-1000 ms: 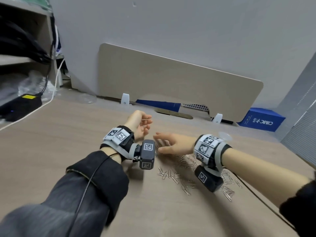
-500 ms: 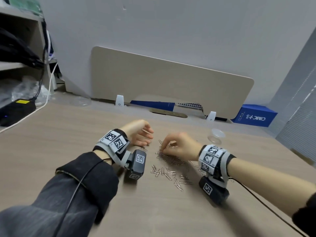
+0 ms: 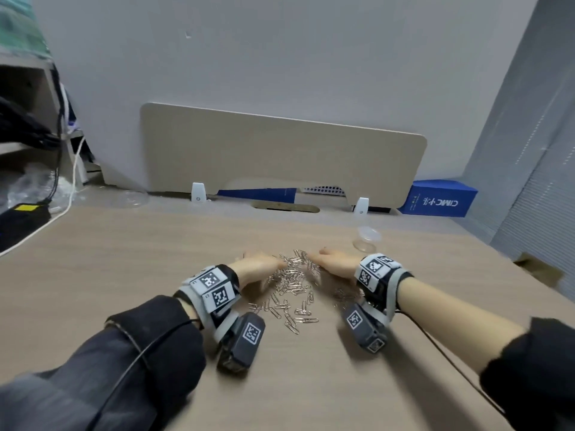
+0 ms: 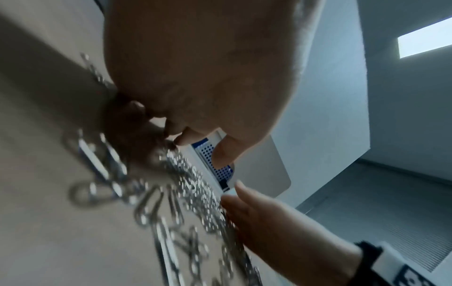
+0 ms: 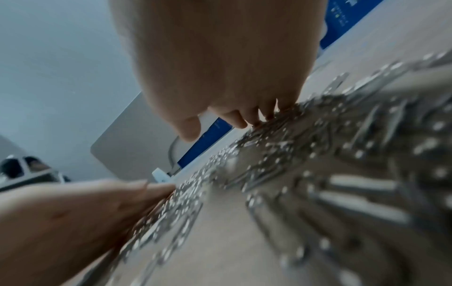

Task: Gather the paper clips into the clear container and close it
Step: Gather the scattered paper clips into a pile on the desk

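Observation:
Silver paper clips (image 3: 291,281) lie in a loose heap on the wooden desk (image 3: 124,275), with several strays nearer me. My left hand (image 3: 258,267) rests on its edge against the heap's left side. My right hand (image 3: 334,262) does the same on the right side. Both hands have fairly straight fingers touching the clips, and neither grips anything. In the left wrist view my left hand (image 4: 195,77) hangs over blurred clips (image 4: 190,183), opposite the right hand (image 4: 269,216). The small clear container (image 3: 367,241) stands open, behind and to the right of my right hand.
A beige divider panel (image 3: 280,150) runs along the desk's back edge. A blue box (image 3: 438,199) sits at the back right. A clear round lid (image 3: 133,199) lies at the back left. A black power adapter (image 3: 21,219) with cables sits at the far left.
My left hand came down from holding one clip in the air to the table. My right hand moved to the heap's right side. The clips between the hands are bunched closer.

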Demonstrator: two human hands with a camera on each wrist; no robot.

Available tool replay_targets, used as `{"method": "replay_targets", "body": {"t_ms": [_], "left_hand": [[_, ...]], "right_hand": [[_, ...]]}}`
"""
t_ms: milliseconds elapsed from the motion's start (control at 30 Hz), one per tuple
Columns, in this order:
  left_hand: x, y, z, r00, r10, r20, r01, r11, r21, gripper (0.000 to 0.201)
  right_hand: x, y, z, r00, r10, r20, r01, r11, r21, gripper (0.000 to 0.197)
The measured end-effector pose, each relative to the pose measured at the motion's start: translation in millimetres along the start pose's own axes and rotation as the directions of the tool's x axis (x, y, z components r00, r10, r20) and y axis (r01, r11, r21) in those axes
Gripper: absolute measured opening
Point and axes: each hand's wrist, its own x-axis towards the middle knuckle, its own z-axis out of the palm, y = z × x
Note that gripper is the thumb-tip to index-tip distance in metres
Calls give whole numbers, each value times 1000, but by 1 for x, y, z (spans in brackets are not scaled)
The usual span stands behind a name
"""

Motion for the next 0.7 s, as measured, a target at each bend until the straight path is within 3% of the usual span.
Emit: {"method": "replay_targets", "body": {"t_ms": [100, 133, 233, 333, 433, 500, 600, 700], "left_hand": [[19, 0, 10, 998, 51, 27, -53, 998, 44, 95], [10, 8, 7, 996, 73, 44, -73, 997, 13, 89], [9, 15, -5, 995, 95, 14, -92, 989, -119, 44], [15, 14, -16, 1000, 15, -14, -18, 968, -249, 27], [10, 18, -18, 999, -49, -1, 45, 937, -345, 6], [8, 17, -19, 998, -63, 11, 61, 894, -445, 9], [-1, 8, -18, 995, -20, 99, 67, 862, -502, 35], [-12, 4, -13, 993, 2, 119, 62, 847, -528, 34]], "right_hand": [[0, -13, 15, 996, -75, 46, 74, 997, 7, 69], [1, -13, 16, 995, -87, 53, 87, 996, 15, 71], [6, -10, 2, 995, -95, 27, 93, 993, 76, 69], [15, -11, -10, 998, -52, -22, 54, 991, 119, 70], [28, -18, -6, 1000, -17, 26, 15, 998, 67, 74], [31, -27, -1, 998, -40, 57, 38, 999, 38, 72], [20, -35, 9, 979, -153, 133, 155, 988, -1, 59], [6, -33, 16, 949, -263, 174, 258, 965, 53, 54]]}}
